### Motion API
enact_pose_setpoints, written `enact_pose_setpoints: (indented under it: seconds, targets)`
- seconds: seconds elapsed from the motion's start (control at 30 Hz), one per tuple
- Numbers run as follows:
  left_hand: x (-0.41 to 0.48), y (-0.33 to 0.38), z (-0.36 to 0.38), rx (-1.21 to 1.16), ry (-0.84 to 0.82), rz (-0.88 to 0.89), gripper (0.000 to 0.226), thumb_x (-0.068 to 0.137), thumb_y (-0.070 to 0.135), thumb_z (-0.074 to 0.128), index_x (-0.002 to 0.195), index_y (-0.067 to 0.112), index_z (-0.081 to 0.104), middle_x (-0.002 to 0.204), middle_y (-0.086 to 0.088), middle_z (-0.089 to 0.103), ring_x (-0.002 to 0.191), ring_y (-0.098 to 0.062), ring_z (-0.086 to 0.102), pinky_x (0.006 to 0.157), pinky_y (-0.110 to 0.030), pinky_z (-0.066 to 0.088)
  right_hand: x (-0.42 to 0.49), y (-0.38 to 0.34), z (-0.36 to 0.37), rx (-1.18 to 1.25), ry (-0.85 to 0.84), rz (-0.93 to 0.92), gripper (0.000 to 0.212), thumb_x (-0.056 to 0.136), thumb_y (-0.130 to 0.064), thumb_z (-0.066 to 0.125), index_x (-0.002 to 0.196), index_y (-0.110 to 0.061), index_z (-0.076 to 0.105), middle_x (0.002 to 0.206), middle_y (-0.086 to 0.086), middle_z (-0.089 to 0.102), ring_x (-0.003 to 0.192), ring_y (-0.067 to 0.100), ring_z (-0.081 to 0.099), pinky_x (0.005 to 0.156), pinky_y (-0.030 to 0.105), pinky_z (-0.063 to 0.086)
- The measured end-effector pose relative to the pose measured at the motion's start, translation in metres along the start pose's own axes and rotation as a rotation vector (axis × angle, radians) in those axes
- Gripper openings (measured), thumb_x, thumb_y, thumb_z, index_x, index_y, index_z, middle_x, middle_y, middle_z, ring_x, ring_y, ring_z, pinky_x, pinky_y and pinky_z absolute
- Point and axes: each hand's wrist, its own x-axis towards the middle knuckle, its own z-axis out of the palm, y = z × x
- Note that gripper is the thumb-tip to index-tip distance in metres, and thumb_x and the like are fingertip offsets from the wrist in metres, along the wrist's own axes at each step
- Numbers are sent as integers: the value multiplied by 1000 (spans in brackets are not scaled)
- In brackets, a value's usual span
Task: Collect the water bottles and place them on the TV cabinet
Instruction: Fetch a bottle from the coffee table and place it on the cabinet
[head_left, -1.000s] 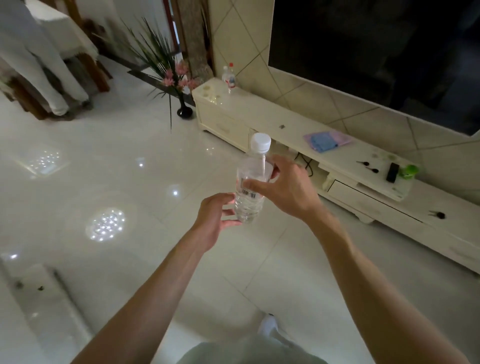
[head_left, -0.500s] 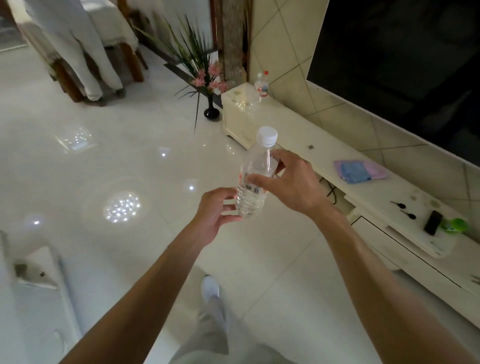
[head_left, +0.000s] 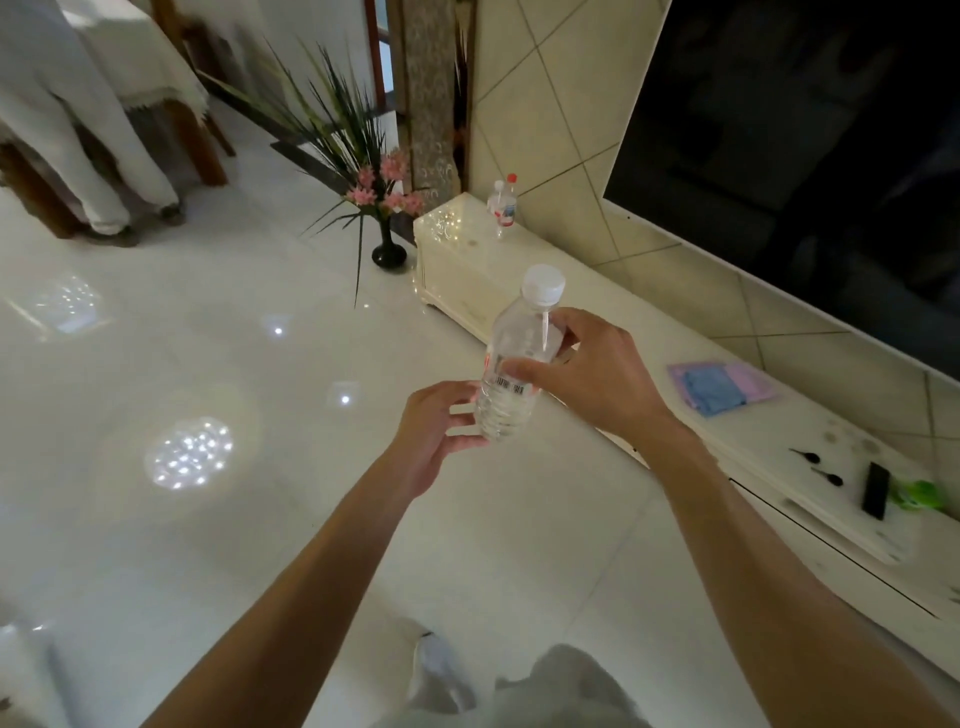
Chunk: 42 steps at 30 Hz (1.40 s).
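Note:
A clear water bottle (head_left: 519, 358) with a white cap is held nearly upright in mid-air over the floor, beside the front edge of the TV cabinet (head_left: 613, 338). My right hand (head_left: 592, 379) grips its middle from the right. My left hand (head_left: 436, 426) touches its lower part from the left with fingers loosely curled. Two more bottles (head_left: 503, 202), one red-capped and one white-capped, stand at the far end of the long white cabinet, against the tiled wall.
A pink and blue cloth (head_left: 722, 387), a black remote (head_left: 875, 491), a green item (head_left: 919, 493) and small dark bits lie on the cabinet. A black vase of pink flowers (head_left: 387, 228) stands on the glossy floor at the cabinet's far end. Cloth-covered furniture (head_left: 104, 104) is far left.
I have walked closer to the cabinet's far end; the cabinet and vase look nearer. Both hands keep the same hold on the bottle.

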Motion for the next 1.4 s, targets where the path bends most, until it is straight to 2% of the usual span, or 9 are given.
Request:
enact_pose_setpoints:
  seconds: [0.2, 0.3, 0.43, 0.57, 0.73, 0.93, 1.07, 1.27, 1.4]
  targets:
    - [63, 37, -24, 23, 15, -24, 22, 92, 9, 55, 105, -3, 68, 106, -19, 66, 88, -37, 66, 86, -61, 54, 71, -11, 20, 12, -8, 3, 71, 61, -66, 71, 120, -27, 60, 103, -12, 63, 86, 4, 58, 72, 25, 47]
    - [94, 50, -27, 41, 25, -30, 26, 93, 10, 55, 110, -5, 67, 109, -19, 66, 91, -37, 66, 87, -60, 54, 105, -8, 28, 35, -20, 6, 77, 55, -72, 66, 118, -28, 60, 104, -13, 64, 89, 4, 59, 76, 28, 50]
    - [141, 69, -29, 60, 32, -29, 24, 93, 9, 53, 107, -3, 68, 109, -19, 67, 94, -40, 66, 88, -61, 53, 161, 1, 34, 48, -51, -2, 77, 59, -69, 68, 121, -26, 59, 107, -12, 64, 90, 5, 59, 79, 29, 52]
    - [198, 96, -23, 81, 53, -12, 25, 95, 10, 51, 109, -1, 69, 115, -21, 67, 101, -43, 66, 88, -59, 54, 226, 11, 35, 88, -60, -26, 64, 65, -60, 74, 117, -26, 60, 106, -12, 63, 92, 6, 59, 80, 26, 50]
    - [264, 134, -3, 98, 95, -12, 25, 97, 12, 50, 110, 0, 68, 114, -19, 68, 101, -41, 67, 86, -54, 57, 307, 22, 29, 108, -69, -53, 65, 65, -60, 75, 119, -27, 59, 112, -11, 63, 99, 9, 58, 89, 34, 51]
    - [336, 180, 9, 139, 71, -12, 27, 98, 15, 50, 114, -1, 66, 112, -17, 69, 101, -37, 68, 85, -49, 59, 390, 30, 17, 143, -78, -64, 64, 69, -57, 76, 121, -25, 60, 113, -10, 64, 97, 6, 59, 85, 27, 51]
    - [379, 197, 4, 128, 75, -28, 26, 98, 15, 50, 112, 1, 67, 111, -16, 70, 99, -36, 69, 85, -48, 59, 439, 34, 25, 130, -105, -59, 67, 68, -59, 76, 123, -24, 59, 116, -8, 65, 100, 10, 60, 90, 34, 53]
    - [451, 216, -23, 108, 75, -65, 30, 97, 13, 49, 116, -3, 66, 114, -20, 68, 101, -40, 67, 88, -55, 56, 512, 34, 56, 132, -150, -28, 71, 61, -64, 74, 120, -26, 60, 112, -10, 65, 95, 8, 62, 85, 37, 56]
    - [509, 245, -44, 93, 45, -73, 31, 96, 14, 50, 117, -3, 65, 115, -20, 68, 101, -38, 68, 87, -53, 57, 569, 24, 74, 121, -128, 3, 59, 67, -56, 77, 115, -25, 60, 104, -10, 67, 92, 10, 63, 82, 38, 56]
